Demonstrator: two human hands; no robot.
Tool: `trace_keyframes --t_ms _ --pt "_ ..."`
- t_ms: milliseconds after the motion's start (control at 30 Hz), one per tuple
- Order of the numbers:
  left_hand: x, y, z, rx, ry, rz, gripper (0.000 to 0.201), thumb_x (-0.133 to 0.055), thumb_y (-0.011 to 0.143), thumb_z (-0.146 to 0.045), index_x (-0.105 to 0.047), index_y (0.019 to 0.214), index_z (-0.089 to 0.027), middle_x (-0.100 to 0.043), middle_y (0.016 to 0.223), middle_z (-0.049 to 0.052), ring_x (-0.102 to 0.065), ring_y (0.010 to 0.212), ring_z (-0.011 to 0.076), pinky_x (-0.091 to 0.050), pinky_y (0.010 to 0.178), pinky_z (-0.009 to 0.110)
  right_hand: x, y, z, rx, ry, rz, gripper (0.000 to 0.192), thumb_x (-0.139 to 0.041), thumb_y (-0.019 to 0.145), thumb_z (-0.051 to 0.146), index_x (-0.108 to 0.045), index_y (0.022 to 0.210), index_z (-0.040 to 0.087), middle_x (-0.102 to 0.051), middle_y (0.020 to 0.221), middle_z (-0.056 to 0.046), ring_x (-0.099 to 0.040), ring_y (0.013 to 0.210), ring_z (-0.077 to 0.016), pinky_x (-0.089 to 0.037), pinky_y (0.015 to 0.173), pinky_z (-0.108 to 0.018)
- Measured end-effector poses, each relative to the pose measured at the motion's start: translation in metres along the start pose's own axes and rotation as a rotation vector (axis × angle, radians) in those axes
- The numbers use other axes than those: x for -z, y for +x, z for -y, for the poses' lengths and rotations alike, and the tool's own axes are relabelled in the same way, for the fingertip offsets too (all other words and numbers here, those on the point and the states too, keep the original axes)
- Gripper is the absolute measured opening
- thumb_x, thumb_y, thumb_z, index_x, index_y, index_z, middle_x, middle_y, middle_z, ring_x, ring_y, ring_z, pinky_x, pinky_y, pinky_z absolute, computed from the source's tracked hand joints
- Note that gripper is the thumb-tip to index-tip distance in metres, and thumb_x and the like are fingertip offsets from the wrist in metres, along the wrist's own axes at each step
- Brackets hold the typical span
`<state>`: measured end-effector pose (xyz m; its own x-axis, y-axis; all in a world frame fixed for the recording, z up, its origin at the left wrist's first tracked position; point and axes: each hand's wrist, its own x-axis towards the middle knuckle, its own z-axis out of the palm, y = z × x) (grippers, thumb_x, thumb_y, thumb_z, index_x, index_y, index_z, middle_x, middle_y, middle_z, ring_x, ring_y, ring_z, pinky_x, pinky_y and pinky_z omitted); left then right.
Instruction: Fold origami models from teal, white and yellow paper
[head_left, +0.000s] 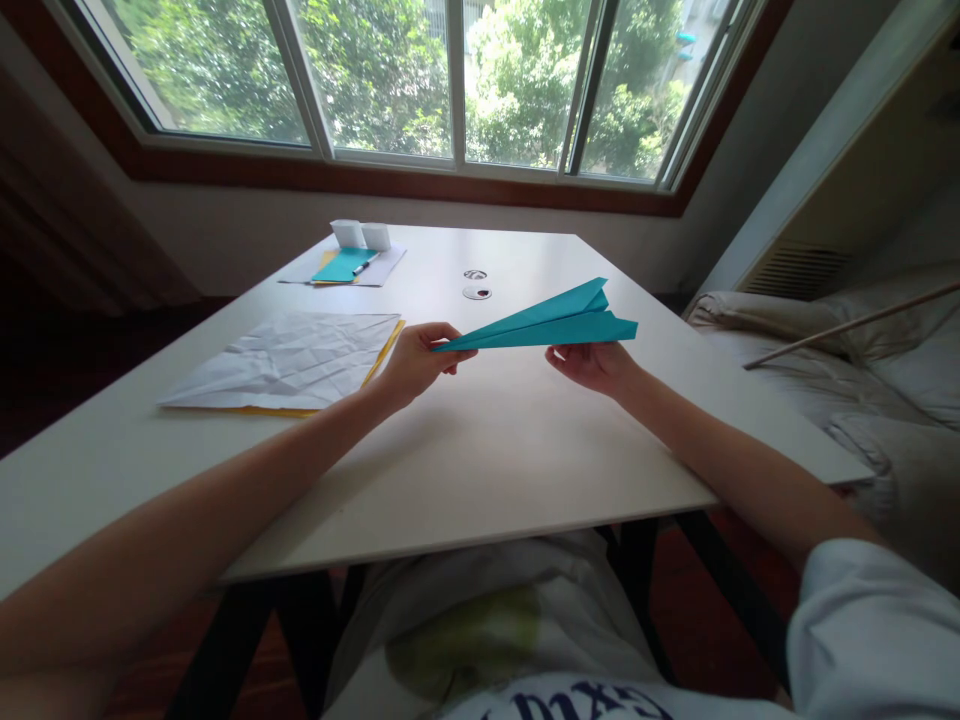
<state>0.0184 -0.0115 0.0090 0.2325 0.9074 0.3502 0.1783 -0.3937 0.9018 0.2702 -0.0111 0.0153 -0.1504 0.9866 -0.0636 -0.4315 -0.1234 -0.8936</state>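
Above the tabletop point(495, 450), my left grip point(420, 355) pinches the blue paper plane point(547, 326) by its nose; I can't tell whether my right grip point(592, 366), under the tail, holds. Light pressure should spare the folds.

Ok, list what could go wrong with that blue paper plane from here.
The left hand pinches the blue paper plane at its narrow tip, so a hard squeeze might crease it. The right hand is by the wide end, its hold partly hidden; if loose, that end could swing. The left hand also appears close to the crumpled white sheet and might nudge it.
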Motion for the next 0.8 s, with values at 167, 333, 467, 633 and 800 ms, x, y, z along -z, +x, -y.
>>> trace_keyframes --t_ms 167,333,467,633,800 --pt "-0.004 -0.003 -0.004 0.020 -0.092 0.002 0.018 -0.073 0.062 -0.027 -0.060 0.062 -0.015 -0.049 0.047 -0.004 -0.044 0.045 0.0068 -0.037 0.049 0.022 -0.002 -0.002 0.000 0.013 0.109 0.056 0.007 -0.059 0.077 0.023 -0.056 0.072 0.025 -0.062 0.063 0.005 -0.057 0.065 -0.0126 -0.049 0.077 -0.030" --pt "-0.010 -0.007 -0.009 0.065 -0.070 0.005 0.019 -0.074 0.059 -0.028 -0.060 0.060 -0.015 -0.049 0.048 -0.004 -0.043 0.045 0.0066 -0.036 0.048 0.021 0.000 -0.002 -0.005 -0.017 0.058 0.058 0.009 -0.059 0.076 0.024 -0.054 0.069 0.025 -0.061 0.062 0.005 -0.058 0.067 -0.0132 -0.049 0.078 -0.030" --pt "-0.015 -0.009 -0.009 0.101 -0.089 0.020 0.020 -0.075 0.057 -0.028 -0.061 0.058 -0.015 -0.049 0.048 -0.004 -0.043 0.044 0.0063 -0.035 0.046 0.021 -0.001 -0.002 -0.013 -0.091 0.075 0.107 0.004 -0.058 0.077 0.024 -0.058 0.073 0.026 -0.064 0.066 0.005 -0.059 0.070 -0.0131 -0.049 0.079 -0.031" --pt "-0.020 -0.010 -0.006 0.107 -0.105 0.063 0.021 -0.076 0.057 -0.030 -0.061 0.058 -0.015 -0.050 0.049 -0.004 -0.044 0.044 0.0070 -0.036 0.045 0.022 -0.004 -0.004 -0.023 -0.126 -0.049 0.206 0.006 -0.062 0.076 0.029 -0.061 0.082 0.030 -0.069 0.086 0.005 -0.061 0.088 -0.0148 -0.048 0.083 -0.035" --pt "-0.020 -0.011 -0.006 0.100 -0.096 0.064 0.021 -0.075 0.057 -0.030 -0.060 0.058 -0.015 -0.050 0.049 -0.003 -0.043 0.044 0.0070 -0.036 0.046 0.022 -0.005 -0.005 -0.026 -0.120 -0.084 0.211 0.010 -0.063 0.075 0.029 -0.062 0.085 0.031 -0.069 0.095 0.005 -0.059 0.099 -0.0152 -0.047 0.086 -0.037"
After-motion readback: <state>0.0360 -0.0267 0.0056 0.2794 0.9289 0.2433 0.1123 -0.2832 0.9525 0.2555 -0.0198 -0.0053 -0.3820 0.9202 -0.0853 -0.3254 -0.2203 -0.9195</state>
